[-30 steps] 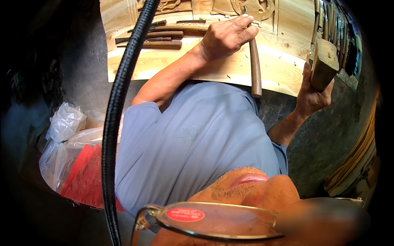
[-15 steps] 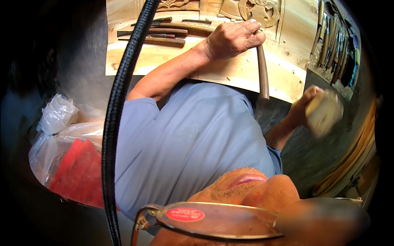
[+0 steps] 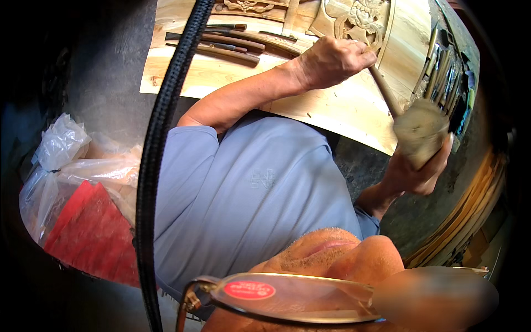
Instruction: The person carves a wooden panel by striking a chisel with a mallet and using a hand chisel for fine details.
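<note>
The head view shows the left hand (image 3: 332,61) closed around a chisel (image 3: 384,91), its tip set against the carved relief (image 3: 362,16) at the top of the pale wooden panel (image 3: 343,110). The right hand (image 3: 415,174), wrapped tight on a wooden mallet (image 3: 421,131), has swung up from beside the panel's edge half a second ago, so the blurred head now sits right at the chisel's butt; I judge a blow is landing or about to. Spare chisels (image 3: 232,47) lie on the panel's left, more tools (image 3: 440,72) racked at right.
</note>
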Motion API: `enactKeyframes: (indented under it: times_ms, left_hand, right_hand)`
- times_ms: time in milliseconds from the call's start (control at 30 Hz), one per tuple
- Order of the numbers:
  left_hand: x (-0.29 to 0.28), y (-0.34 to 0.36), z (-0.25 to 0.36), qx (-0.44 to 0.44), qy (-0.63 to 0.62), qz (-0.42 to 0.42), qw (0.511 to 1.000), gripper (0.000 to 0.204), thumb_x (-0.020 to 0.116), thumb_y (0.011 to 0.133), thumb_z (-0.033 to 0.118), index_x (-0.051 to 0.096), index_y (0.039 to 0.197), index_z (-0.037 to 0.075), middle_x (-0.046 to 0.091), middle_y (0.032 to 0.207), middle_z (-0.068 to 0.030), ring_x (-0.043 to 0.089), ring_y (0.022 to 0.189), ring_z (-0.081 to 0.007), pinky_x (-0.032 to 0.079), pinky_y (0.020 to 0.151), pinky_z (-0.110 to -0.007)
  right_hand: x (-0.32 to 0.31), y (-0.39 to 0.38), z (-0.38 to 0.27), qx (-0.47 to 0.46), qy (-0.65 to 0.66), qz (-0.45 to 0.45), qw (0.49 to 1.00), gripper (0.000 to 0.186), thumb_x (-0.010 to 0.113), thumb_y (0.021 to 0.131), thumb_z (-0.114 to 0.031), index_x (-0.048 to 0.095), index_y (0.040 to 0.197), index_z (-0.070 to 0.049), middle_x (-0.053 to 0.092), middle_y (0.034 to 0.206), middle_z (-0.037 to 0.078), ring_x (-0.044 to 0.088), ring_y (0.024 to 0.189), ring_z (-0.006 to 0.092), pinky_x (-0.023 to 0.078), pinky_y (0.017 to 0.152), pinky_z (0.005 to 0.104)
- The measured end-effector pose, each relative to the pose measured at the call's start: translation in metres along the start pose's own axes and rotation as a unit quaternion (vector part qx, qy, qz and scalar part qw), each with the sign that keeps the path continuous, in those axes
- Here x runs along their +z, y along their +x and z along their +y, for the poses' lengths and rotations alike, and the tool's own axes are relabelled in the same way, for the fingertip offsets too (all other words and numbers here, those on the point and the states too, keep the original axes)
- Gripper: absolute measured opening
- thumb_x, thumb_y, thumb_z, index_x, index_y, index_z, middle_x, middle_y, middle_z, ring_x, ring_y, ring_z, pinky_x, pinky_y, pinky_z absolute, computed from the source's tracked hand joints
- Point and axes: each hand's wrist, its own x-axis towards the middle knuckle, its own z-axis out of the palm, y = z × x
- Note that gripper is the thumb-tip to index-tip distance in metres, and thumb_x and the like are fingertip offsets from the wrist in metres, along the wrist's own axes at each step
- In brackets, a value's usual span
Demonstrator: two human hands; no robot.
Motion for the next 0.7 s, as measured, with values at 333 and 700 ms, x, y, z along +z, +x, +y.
enactKeyframes:
  times_ms: [333, 700]
  left_hand:
    - [0.001, 0.007, -0.006, 0.008, -0.044, 0.030, 0.999, 0.023, 0.065, 0.087, -0.002, 0.069, 0.109, 0.001, 0.077, 0.099, -0.0112, 0.076, 0.083, -0.0240, 0.063, 0.071, -0.034]
    - [-0.011, -0.007, -0.021, -0.049, -0.139, 0.105, 0.983, 0.022, 0.067, 0.086, -0.008, 0.067, 0.107, 0.000, 0.076, 0.098, -0.0120, 0.076, 0.081, -0.0228, 0.062, 0.069, -0.031]
  right_hand:
    - [0.001, -0.025, 0.019, 0.177, 0.251, 0.273, 0.912, 0.065, 0.077, 0.089, -0.020, 0.042, 0.140, 0.000, 0.066, 0.093, 0.014, 0.066, 0.072, 0.0239, 0.059, 0.066, 0.0348]
    - [0.004, -0.025, 0.022, 0.155, 0.072, 0.142, 0.975, 0.045, 0.079, 0.092, -0.014, 0.060, 0.128, 0.005, 0.071, 0.109, 0.020, 0.072, 0.094, 0.0240, 0.063, 0.078, 0.0332]
